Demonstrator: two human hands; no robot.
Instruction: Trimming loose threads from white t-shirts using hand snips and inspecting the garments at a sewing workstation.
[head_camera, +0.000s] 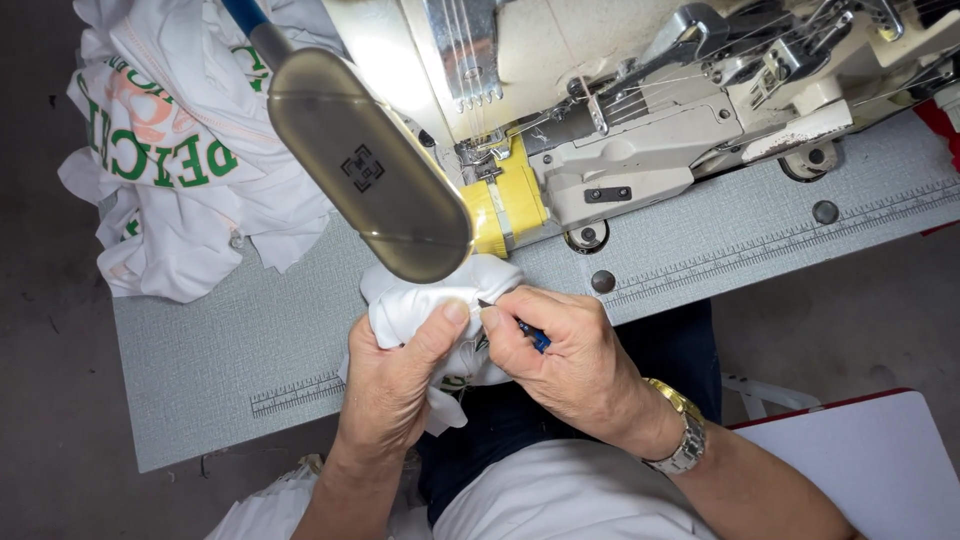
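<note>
While the left hand (395, 375) pinched the white cloth (430, 300) taut mid-frame, the right hand's (560, 360) fingers were closed on a small blue-handled snipper (530, 333), probably for trimming.

You had white cloth (425, 300), blue snips (533, 336), yellow guard (510, 205), grey textured table (240, 340) w/ ruler marks, white shirts (170, 150) w/ green & peach print.

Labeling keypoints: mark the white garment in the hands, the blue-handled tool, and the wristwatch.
white garment (425, 300), head view, on the bunched fold above the left thumb.
blue-handled tool (533, 335), head view, on the blue handle.
wristwatch (688, 430), head view, on the metal band.
</note>
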